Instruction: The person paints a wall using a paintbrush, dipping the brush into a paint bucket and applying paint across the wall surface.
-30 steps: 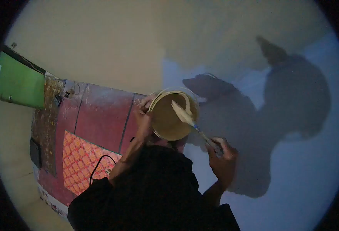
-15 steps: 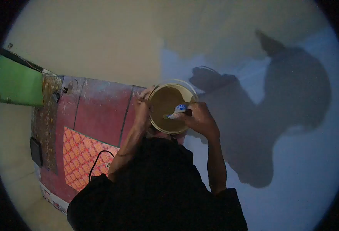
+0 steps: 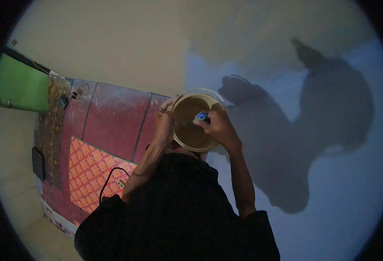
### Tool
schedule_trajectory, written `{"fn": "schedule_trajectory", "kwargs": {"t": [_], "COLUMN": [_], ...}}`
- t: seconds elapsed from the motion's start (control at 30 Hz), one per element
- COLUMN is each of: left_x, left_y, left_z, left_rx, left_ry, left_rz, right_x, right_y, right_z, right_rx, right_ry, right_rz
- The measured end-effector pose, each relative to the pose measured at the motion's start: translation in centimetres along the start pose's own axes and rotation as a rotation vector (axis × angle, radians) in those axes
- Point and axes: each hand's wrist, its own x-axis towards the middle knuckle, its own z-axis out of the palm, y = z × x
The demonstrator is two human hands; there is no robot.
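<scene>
A round bucket (image 3: 200, 91) with a pale rim is in front of my body, and I look down into its open top. Its inside (image 3: 188, 111) looks brownish; shade makes the contents hard to tell. My left hand (image 3: 165, 115) is at the bucket's left side, fingers curled against the rim. Over the opening, my right hand (image 3: 219, 126) is closed around a tool with a blue-and-white handle (image 3: 201, 116). The tool's lower end is hidden, so its exact kind cannot be made out.
To the right stands a pale wall (image 3: 261, 226) carrying my shadow (image 3: 337, 100). A red floor (image 3: 117, 117) with dark lines spreads left, bearing an orange patterned mat (image 3: 91, 174) and black cable (image 3: 105, 185). Farther left are a green panel (image 3: 21, 85) and a dark flat object (image 3: 38, 163).
My right hand has shifted slightly up over the bucket and turned the tool, so less of its pale part shows. My left hand stays on the rim; the view has moved slightly.
</scene>
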Motion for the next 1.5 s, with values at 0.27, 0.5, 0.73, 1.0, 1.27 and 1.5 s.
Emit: {"fn": "schedule_trajectory", "kwargs": {"t": [0.27,0.5,0.73,1.0,1.27,1.5], "left_x": [0.8,0.6,0.2,-0.1,-0.3,-2.4], "left_y": [-1.3,-1.2,-0.9,-0.8,-0.1,3.5], "left_z": [-0.6,-0.3,-0.3,0.0,0.8,3.1], "left_rx": [-0.094,-0.02,0.022,-0.036,-0.013,0.154], "left_ry": [-0.067,0.087,0.064,0.035,0.071,0.2], "left_rz": [0.044,0.003,0.038,0.066,0.076,0.011], "right_x": [-0.3,0.2,-0.5,-0.7,0.9,-0.3], "right_y": [0.2,0.3,0.6,-0.2,1.8,2.0], "right_z": [0.6,0.9,1.8,1.4,4.1,2.5], "right_rx": [-0.054,0.053,0.023,-0.058,-0.185,-0.027], "right_ry": [0.073,0.029,0.095,0.067,-0.026,0.14], "right_rz": [-0.128,-0.007,-0.043,0.034,-0.013,-0.056]}}
